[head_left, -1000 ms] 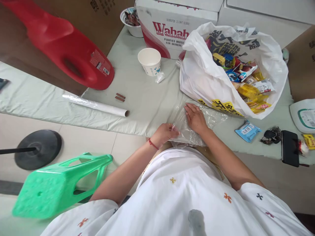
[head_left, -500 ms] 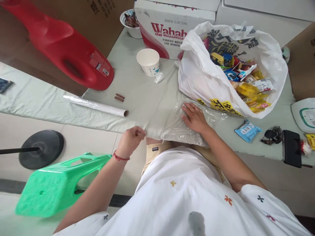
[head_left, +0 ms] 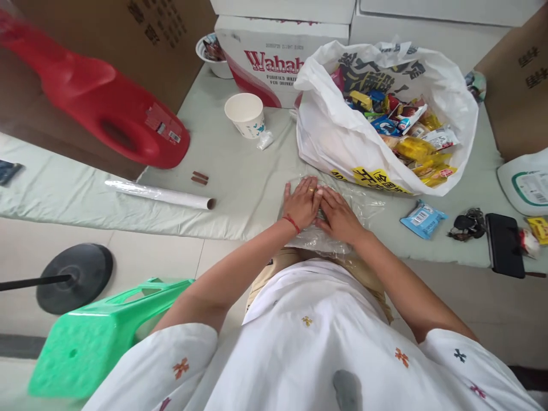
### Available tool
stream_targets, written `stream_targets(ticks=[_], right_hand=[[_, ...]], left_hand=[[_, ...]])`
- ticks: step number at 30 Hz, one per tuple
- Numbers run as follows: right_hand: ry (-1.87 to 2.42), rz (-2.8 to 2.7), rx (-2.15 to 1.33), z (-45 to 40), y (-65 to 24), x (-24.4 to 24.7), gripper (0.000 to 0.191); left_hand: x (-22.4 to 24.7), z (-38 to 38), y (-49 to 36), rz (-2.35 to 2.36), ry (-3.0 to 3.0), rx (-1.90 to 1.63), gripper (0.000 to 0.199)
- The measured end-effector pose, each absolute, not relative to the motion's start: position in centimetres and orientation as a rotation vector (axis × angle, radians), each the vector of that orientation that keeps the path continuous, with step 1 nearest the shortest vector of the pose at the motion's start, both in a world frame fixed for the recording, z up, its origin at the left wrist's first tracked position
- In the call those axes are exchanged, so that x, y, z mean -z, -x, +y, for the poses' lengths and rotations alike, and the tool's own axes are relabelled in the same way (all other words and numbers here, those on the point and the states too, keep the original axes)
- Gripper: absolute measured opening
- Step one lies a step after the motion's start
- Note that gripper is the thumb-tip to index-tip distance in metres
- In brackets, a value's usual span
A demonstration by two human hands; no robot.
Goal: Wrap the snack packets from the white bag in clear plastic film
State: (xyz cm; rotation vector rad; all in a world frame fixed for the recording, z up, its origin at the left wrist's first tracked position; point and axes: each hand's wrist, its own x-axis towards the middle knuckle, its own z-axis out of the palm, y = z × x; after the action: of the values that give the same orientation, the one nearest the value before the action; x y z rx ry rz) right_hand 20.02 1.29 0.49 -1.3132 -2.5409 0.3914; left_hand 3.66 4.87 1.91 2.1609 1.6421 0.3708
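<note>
The fingers of the left hand and of the right hand lie flat and spread, clenched on nothing, meeting where the left thumb side touches the right fingertips. Directly beneath them is a clear plastic sheet, which shows beyond the right fingers as wrinkled film and reaches back towards the wearer. Its near side comes to the edge of the counter, just behind the fingers and close to the wearer's body. Ahead and to the right, a white bag of wrapped snacks stands near the fingertips and bounds that side. To the left, cloth-covered surface stretches from the fingers to a white roll. Ahead-left stands a paper cup, a carton behind it. Well to the right lie a blue packet, keys and a phone.
</note>
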Motion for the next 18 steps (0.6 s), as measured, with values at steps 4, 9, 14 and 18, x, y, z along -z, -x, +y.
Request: stream_targets(ticks=[4, 9, 14, 18], right_hand=[[1.226, -2.684, -0.286, -3.9, -24.7, -0.7, 0.070], [1.602, -2.565, -0.173, -8.8, -33.6, -0.3, 0.083], [1.515, -2.307, -0.148, -11.8, -32.5, -1.7, 0.083], [1.283, -2.416, -0.259, -11.3, -27.5, -2.5, 0.059]], left_hand=[[-1.4, 4.3, -1.7, 1.685, -2.324, -0.145, 0.062], [-1.3, 4.4, -0.6, 1.778, -2.347, -0.026, 0.066], [-1.0, 4.7, -0.7, 1.841, -2.311, 0.010, 0.067], [-1.3, 4.6, -0.7, 1.858, -2.314, 0.030, 0.067]])
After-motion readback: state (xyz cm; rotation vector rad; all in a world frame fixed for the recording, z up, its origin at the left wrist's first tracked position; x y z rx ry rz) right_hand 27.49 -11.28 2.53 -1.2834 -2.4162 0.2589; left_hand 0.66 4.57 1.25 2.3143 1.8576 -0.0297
